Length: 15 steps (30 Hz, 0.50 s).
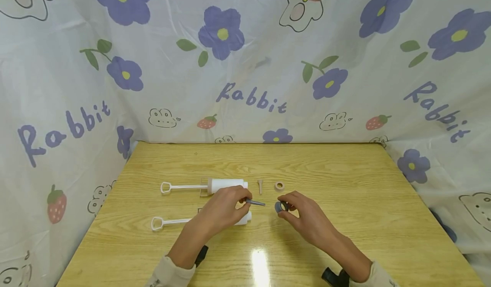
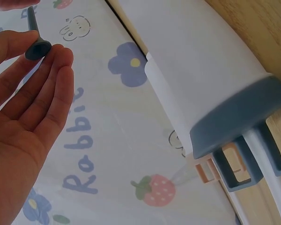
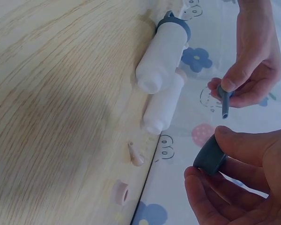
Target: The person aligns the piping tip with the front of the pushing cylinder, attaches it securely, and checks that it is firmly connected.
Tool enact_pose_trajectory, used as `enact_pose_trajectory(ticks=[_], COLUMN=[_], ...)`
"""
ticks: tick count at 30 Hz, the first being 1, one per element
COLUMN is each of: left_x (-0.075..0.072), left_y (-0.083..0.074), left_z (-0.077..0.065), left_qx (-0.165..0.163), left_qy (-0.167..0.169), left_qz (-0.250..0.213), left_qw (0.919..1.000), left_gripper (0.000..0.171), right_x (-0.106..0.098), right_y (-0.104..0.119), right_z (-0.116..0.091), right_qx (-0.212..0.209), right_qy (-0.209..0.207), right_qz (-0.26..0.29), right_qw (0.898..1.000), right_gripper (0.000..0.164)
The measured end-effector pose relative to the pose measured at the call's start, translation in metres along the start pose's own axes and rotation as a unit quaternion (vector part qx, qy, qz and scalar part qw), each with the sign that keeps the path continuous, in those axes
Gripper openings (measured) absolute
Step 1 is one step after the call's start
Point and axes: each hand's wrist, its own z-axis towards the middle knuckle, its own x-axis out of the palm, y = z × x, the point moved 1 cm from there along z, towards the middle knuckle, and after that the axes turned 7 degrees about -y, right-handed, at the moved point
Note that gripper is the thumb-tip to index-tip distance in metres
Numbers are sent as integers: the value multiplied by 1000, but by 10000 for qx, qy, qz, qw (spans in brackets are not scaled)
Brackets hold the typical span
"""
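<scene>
My left hand pinches a small blue-grey nozzle by its flared base, between thumb and fingertips. Its narrow tube points right, toward the other hand. In my right hand is a blue-grey ring cap, gripped at its edge by thumb and fingers. A short gap separates nozzle and cap, both held above the table. Left of them lie two white syringe-like barrels with plungers: one with a beige collar, the nearer one with a blue-grey collar. My left hand and forearm partly cover the nearer barrel.
A beige nozzle and a beige ring cap lie on the wooden table beyond my hands. White looped plunger handles extend left. A printed cloth hangs behind the table and along its sides.
</scene>
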Motion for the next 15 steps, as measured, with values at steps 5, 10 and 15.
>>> enact_pose_trajectory(ticks=[5,10,15], left_x=[0,0,1], left_y=[1,1,3], left_z=[-2,-6,-11], left_qx=[-63,-66,-122], left_qy=[-8,-98,-228], left_qz=[-48,-56,-44], left_qw=[10000,9999,9997], left_gripper=[7,6,7], right_x=[-1,-1,-3], right_y=[2,1,1], right_z=[0,0,-1], right_qx=[35,198,316], right_qy=[-40,-66,-11], right_qz=[88,261,470], right_qw=[9999,9994,9984], right_gripper=[31,35,36])
